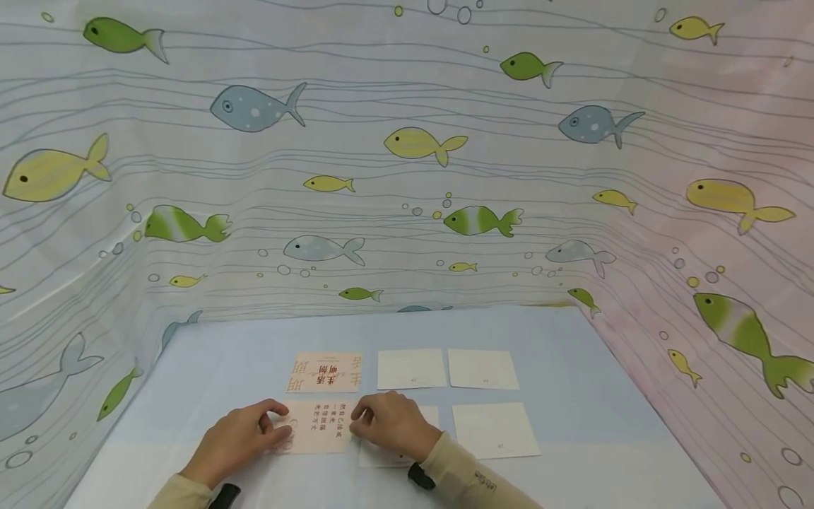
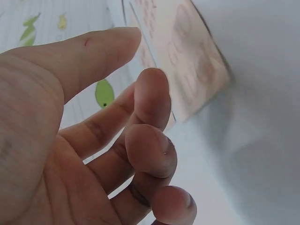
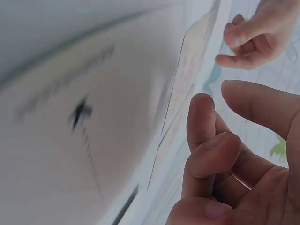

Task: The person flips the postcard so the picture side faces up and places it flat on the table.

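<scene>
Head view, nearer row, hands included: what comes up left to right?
Left hand, pale pink rectangular paper card with printed characters, right hand, off-white rectangular paper card at the row's right end.

Backdrop: pale blue-white tabletop [image 1: 585, 431], fish-print sheeting [image 1: 356, 63] behind it.
Tabletop runs under and past the grip. Sheeting rises beyond it and down both sides, pinkish to the right of the grip, wavy lines and bubbles throughout. Straight beyond the grip: yellow fish [image 1: 413, 143]; farther left, blue spotted fish [image 1: 248, 109]; far right, green-white fish [image 1: 731, 326]. Grey-blue shape [image 1: 425, 308] at the tabletop's far edge, probably another fish, mostly cut off.
</scene>
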Motion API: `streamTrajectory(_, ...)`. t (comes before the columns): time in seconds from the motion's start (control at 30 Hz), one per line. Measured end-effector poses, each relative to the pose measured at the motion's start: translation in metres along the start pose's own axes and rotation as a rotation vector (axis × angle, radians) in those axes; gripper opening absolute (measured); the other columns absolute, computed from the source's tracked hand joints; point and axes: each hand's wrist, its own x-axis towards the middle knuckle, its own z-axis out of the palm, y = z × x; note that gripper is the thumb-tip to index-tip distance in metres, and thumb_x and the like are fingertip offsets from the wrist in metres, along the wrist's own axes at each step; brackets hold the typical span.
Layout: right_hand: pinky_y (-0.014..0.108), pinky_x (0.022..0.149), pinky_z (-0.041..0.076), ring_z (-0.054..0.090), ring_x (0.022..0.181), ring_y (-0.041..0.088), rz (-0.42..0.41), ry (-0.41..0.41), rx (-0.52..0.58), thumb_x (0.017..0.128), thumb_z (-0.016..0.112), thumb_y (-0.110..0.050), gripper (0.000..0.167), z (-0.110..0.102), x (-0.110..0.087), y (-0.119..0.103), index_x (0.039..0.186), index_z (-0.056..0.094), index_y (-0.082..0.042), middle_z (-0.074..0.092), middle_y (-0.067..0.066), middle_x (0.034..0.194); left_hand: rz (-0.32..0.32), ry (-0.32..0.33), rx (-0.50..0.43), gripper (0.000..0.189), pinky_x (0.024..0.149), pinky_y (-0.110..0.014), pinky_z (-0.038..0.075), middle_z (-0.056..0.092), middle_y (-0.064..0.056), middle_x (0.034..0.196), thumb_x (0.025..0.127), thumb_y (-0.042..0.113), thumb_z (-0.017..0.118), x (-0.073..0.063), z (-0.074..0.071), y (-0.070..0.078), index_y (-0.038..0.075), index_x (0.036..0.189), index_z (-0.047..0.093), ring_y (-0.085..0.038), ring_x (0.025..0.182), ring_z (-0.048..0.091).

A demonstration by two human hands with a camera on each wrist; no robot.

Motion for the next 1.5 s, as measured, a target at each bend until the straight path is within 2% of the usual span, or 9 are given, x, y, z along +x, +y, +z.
streamTrajectory(0.13,0.023,0.055,0.043,0.051,0.061,-0.001,0.012,0.009,-0.005,0.091,0.074,-0.029,0.011,-0.006,0.0,0.01,0.099,0.076,-0.022,0.063,-0.017,0.078,0.022,0.009,-0.006,0.035,0.052,-0.027,0.037,0.054,0.012,0.071,0.085,0.039,0.081,0.008,0.003,0.006,0.018,0.111,0.071,-0.008,0.056,0.045)
streamTrajectory(0.3,0.025,0.06,0.044,0.052,0.062,-0.001,0.02,0.044,-0.033,0.092,0.072,-0.031,0.015,-0.016,-0.004,0.026,0.105,0.074,-0.023,0.063,-0.019,0.08,0.072,0.016,-0.064,0.038,0.051,-0.025,0.036,0.054,0.012,0.074,0.087,0.039,0.08,0.022,0.007,0.021,0.017,0.116,0.071,-0.007,0.054,0.043)
streamTrajectory(0.5,0.024,0.053,0.045,0.053,0.061,0.003,0.038,0.084,0.016,0.092,0.073,-0.026,0.022,-0.029,-0.011,0.045,0.112,0.073,-0.017,0.062,-0.016,0.081,0.137,0.031,-0.1,0.041,0.05,-0.026,0.033,0.055,0.011,0.081,0.088,0.039,0.08,0.041,0.013,0.041,0.018,0.121,0.07,-0.008,0.055,0.039)
streamTrajectory(0.6,0.024,0.051,0.045,0.054,0.059,0.003,0.035,0.105,0.036,0.092,0.072,-0.024,0.023,-0.035,-0.016,0.051,0.114,0.072,-0.016,0.063,-0.014,0.083,0.165,0.035,-0.111,0.042,0.054,-0.027,0.035,0.056,0.009,0.086,0.087,0.037,0.08,0.052,0.018,0.049,0.017,0.122,0.07,-0.009,0.059,0.04)
streamTrajectory(0.8,0.025,0.052,0.045,0.054,0.059,0.003,0.055,0.113,0.055,0.094,0.072,-0.027,0.026,-0.041,-0.027,0.064,0.118,0.071,-0.016,0.063,-0.015,0.084,0.222,0.034,-0.127,0.046,0.069,-0.035,0.044,0.06,0.002,0.093,0.088,0.035,0.081,0.08,0.031,0.064,0.012,0.126,0.068,-0.014,0.079,0.05)
streamTrajectory(0.93,0.025,0.054,0.046,0.055,0.062,0.003,0.065,0.113,0.046,0.094,0.072,-0.028,0.028,-0.043,-0.033,0.071,0.119,0.07,-0.018,0.062,-0.016,0.084,0.246,0.06,-0.076,0.051,0.077,-0.041,0.047,0.062,0.0,0.096,0.085,0.037,0.083,0.099,0.038,0.072,0.013,0.127,0.068,-0.019,0.088,0.053)
streamTrajectory(1.1,0.025,0.054,0.045,0.055,0.063,0.003,0.069,0.124,0.05,0.094,0.073,-0.028,0.031,-0.049,-0.039,0.081,0.122,0.069,-0.016,0.062,-0.016,0.084,0.294,0.085,-0.015,0.057,0.083,-0.044,0.047,0.063,-0.002,0.097,0.079,0.038,0.087,0.119,0.045,0.079,0.011,0.125,0.069,-0.023,0.088,0.053)
streamTrajectory(1.27,0.026,0.053,0.046,0.056,0.064,0.002,0.072,0.149,0.052,0.095,0.073,-0.025,0.035,-0.057,-0.042,0.092,0.127,0.066,-0.013,0.063,-0.013,0.087,0.298,0.057,0.047,0.07,0.085,-0.046,0.047,0.065,-0.003,0.1,0.073,0.051,0.088,0.134,0.053,0.088,0.011,0.128,0.069,-0.025,0.089,0.054)
streamTrajectory(1.5,0.027,0.057,0.045,0.055,0.067,0.005,0.092,0.18,0.024,0.094,0.074,-0.027,0.044,-0.072,-0.039,0.111,0.132,0.061,-0.01,0.062,-0.007,0.094,0.251,-0.024,0.125,0.085,0.094,-0.052,0.044,0.064,-0.003,0.105,0.066,0.063,0.087,0.152,0.063,0.092,0.017,0.134,0.065,-0.029,0.101,0.054)
